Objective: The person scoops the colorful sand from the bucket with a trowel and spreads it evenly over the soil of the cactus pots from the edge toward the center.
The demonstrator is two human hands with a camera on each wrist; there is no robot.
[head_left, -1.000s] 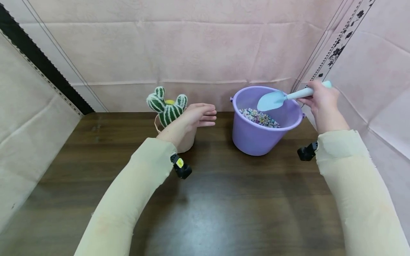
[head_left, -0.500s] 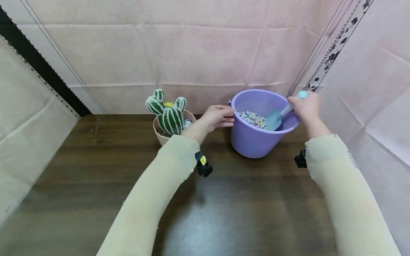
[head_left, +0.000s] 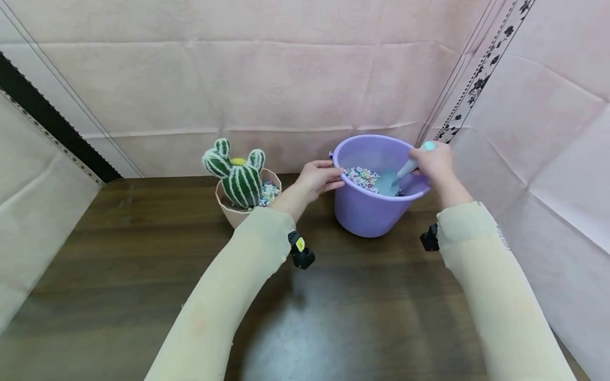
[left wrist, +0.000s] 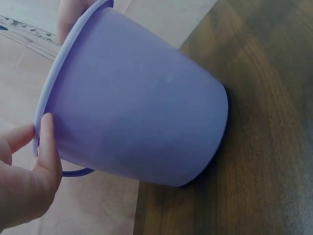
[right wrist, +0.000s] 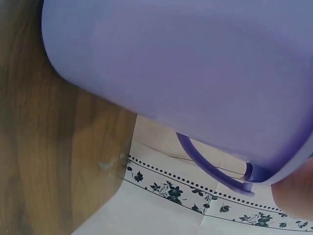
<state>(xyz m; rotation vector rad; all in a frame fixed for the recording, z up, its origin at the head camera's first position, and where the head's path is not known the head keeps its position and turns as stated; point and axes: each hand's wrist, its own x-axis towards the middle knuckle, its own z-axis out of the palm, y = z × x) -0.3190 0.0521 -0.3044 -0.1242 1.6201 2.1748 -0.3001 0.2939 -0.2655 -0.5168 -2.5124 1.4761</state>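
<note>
A purple bucket stands on the table at the right, with small multicoloured beads inside. My left hand pinches the bucket's near-left rim; the left wrist view shows its fingers on either side of that rim. Over the right side of the bucket, my right hand grips the handle of a light blue toy shovel. The shovel points down, its blade at the beads. In the right wrist view the bucket wall fills most of the picture and hides the shovel.
Left of the bucket stands a beige pot with a knitted green cactus and similar beads. My left forearm crosses in front of it. Pale cloth walls in the wooden table. The bucket's purple handle hangs behind it.
My left hand has moved right, from beside the pot to the bucket's rim. The right hand has lowered the shovel from above the bucket down into the beads. The view has shifted slightly.
</note>
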